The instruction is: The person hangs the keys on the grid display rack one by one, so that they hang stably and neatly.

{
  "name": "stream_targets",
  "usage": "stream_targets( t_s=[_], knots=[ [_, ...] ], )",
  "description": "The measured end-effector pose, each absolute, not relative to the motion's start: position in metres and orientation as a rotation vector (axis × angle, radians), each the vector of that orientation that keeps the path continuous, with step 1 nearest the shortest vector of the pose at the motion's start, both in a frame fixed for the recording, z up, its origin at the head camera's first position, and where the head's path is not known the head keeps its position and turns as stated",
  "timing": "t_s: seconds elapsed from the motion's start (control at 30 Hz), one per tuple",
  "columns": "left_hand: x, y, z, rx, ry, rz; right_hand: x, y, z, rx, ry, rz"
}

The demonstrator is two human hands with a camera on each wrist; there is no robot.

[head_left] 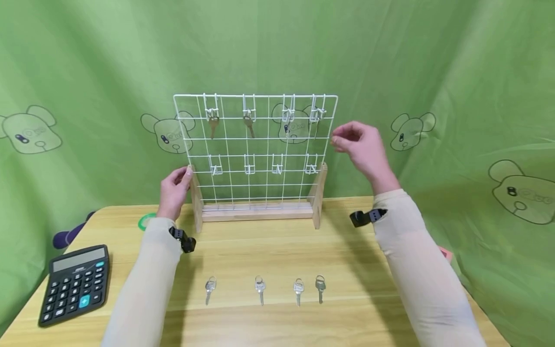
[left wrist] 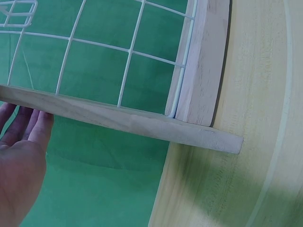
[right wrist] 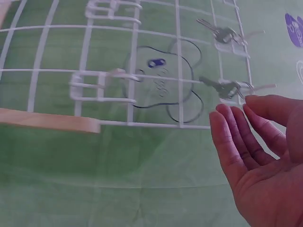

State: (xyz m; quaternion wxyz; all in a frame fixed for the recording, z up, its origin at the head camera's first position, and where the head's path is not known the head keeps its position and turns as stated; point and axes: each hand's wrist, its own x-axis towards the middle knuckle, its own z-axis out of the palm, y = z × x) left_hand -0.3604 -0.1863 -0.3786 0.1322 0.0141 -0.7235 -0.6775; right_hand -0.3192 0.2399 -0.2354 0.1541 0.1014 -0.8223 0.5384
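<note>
The right hand (head_left: 362, 147) has its fingers loosely bent, nothing visible in them, beside the upper right hook (head_left: 318, 114) of the rack (head_left: 269, 96), while the left hand (head_left: 172, 192) grips a wooden post (head_left: 196, 200), seemingly to steady the rack. Four keys (head_left: 213, 127) hang one to each upper hook, likely so that none overlap, above bare lower hooks (head_left: 249, 169). Nearer the person, four loose keys (head_left: 260, 286) lie spread along the surface (head_left: 243, 253), rings facing away, presumably to keep each easy to pinch.

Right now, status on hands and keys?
Left hand on wooden upright; right hand empty beside rack. Four keys hung, four on table. Nothing visibly blocking lower hooks.
</note>
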Motion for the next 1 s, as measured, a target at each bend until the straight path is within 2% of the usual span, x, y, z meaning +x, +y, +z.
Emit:
stream_targets(
  t_s=[0.23,0.57,0.73,1.0],
  knots=[
    [-0.362,-0.189,-0.379,0.036,-2.11,-1.977,-0.301,0.235,-0.274,0.398,-2.57,1.346],
    [-0.364,-0.191,-0.379,0.06,-2.079,-2.025,-0.282,0.199,-0.326,0.691,-2.788,1.202],
    [-0.363,-0.191,-0.379,0.065,-2.083,-2.035,-0.277,0.178,-0.344,0.861,-2.813,1.181],
    [-0.361,-0.193,-0.376,0.037,-2.105,-2.023,-0.275,0.15,-0.365,0.969,-2.858,1.116]
  ],
)
